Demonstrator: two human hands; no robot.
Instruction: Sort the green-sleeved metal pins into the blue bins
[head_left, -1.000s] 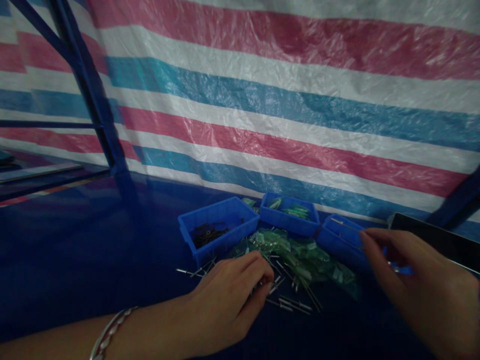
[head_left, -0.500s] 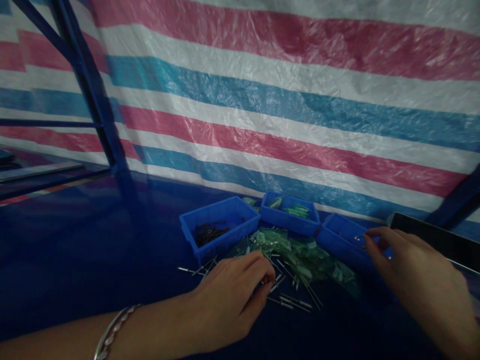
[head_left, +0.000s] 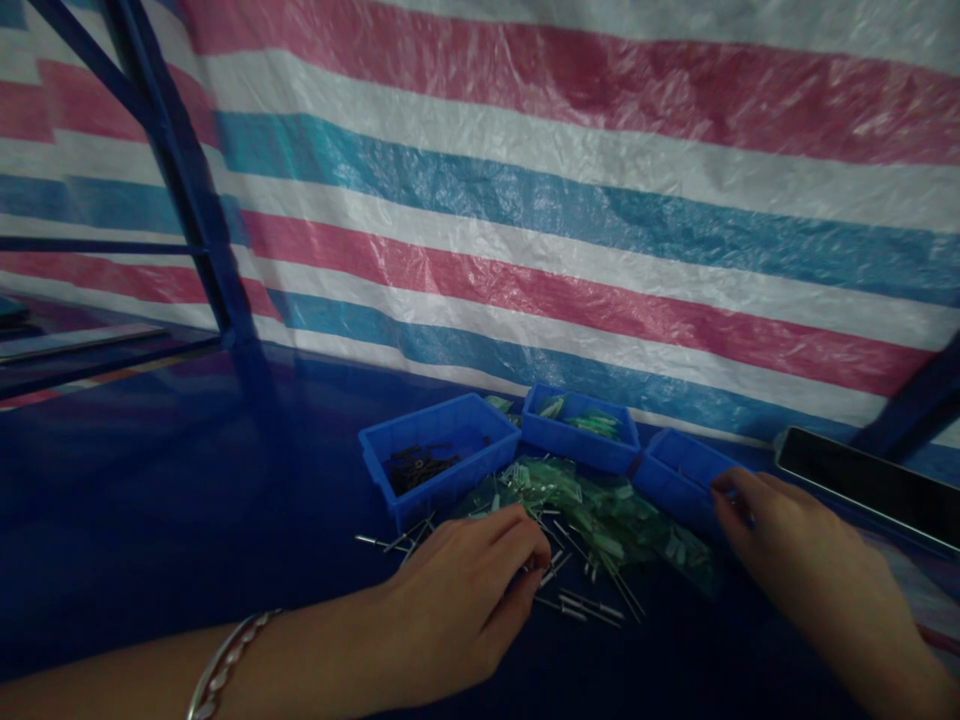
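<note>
My left hand [head_left: 480, 585] is closed with its fingertips curled together above a scatter of silver blind rivets [head_left: 589, 603]. Whatever its fingers may hold is hidden. Thumb and index finger of my right hand [head_left: 814, 560] are drawn together at the near right end of the right blue bin [head_left: 679, 475]. I cannot make out anything between them. Beyond the rivets, between my hands, lies a heap of green-tinted clear plastic packets [head_left: 611, 510], some with rivets on or in them.
The left blue bin [head_left: 450, 480] holds dark screw-like pieces [head_left: 420, 468]. Green packets [head_left: 596, 425] fill part of the middle blue bin [head_left: 581, 447]. A dark-screened tablet or phone [head_left: 874, 480] lies at the right. Behind the blue table [head_left: 300, 470] hangs a striped plastic sheet [head_left: 570, 220].
My right hand has drawn back a little from over the right bin, toward me and to the left. My left hand stays almost where it was.
</note>
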